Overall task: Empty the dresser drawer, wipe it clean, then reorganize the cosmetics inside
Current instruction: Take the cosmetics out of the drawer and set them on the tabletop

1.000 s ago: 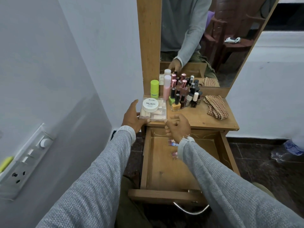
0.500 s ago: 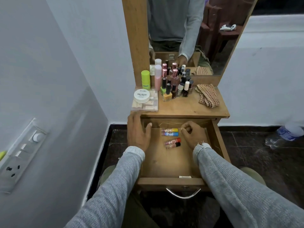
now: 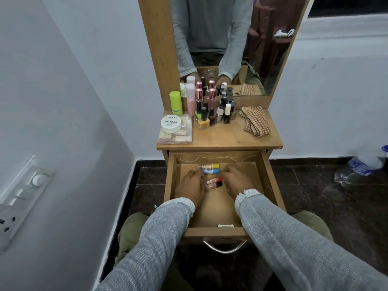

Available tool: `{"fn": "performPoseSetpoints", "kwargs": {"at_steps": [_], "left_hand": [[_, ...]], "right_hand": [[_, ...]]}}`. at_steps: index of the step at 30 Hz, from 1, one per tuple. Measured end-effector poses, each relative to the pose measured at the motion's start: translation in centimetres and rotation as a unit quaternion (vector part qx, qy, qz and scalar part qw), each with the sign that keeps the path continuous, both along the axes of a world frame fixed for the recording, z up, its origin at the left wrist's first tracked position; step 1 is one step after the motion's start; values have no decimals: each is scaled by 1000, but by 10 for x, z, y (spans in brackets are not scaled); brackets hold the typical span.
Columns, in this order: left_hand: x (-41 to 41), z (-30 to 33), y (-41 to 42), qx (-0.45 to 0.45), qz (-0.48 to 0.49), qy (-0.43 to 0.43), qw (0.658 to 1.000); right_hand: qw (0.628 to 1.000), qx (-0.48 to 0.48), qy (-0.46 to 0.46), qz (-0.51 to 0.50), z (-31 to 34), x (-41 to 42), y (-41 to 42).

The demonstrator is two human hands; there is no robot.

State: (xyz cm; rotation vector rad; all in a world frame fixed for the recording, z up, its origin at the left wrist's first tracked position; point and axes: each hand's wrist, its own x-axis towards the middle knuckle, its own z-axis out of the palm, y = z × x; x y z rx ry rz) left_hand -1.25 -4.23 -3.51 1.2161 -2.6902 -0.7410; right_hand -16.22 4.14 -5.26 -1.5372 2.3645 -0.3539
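Reaching into the open drawer [image 3: 270, 183], we are closing our left hand [image 3: 192, 185] and right hand [image 3: 236, 182], fingers loosely curled, on four small tubes [image 3: 212, 175] lying between them, while bottles [image 3: 212, 108], a nail-polish box [image 3: 175, 131] and a cloth [image 3: 255, 120] are crowding the dresser top [image 3: 226, 137].

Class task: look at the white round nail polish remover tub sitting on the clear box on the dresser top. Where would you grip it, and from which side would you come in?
Grip the white tub across its round rim, thumb and fingers on opposite sides, coming from above and the front. It lies flat, lid up, on the clear box, so its sides are free. The green tube and pink bottle stand close behind, so a rear approach looks crowded.
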Motion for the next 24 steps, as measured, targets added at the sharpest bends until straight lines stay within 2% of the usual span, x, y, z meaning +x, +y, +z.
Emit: {"fn": "performPoseSetpoints", "kwargs": {"at_steps": [2, 4, 6, 15, 18, 24], "left_hand": [[-1, -2, 5, -21, -19, -27, 999], [-1, -4, 7, -28, -20, -36, 999], [0, -5, 6, -27, -5, -30, 999], [-6, -10, 2, -53, -28, -49, 997], [-4, -12, -2, -58, -33, -80, 995], [-3, -11, -4, -65, -31, -94, 993]], "right_hand": [[1000, 12, -12, -16, -1, 4, 3], [999, 34, 35, 0, -1, 6, 3], [999, 35, 25, -6, -1, 9, 3], [998, -19, -40, -33, -3, 5, 7], [999, -32, -32, -26, 0, 6, 4], [997, 65, 35, 34, 8, 10, -2]]}}
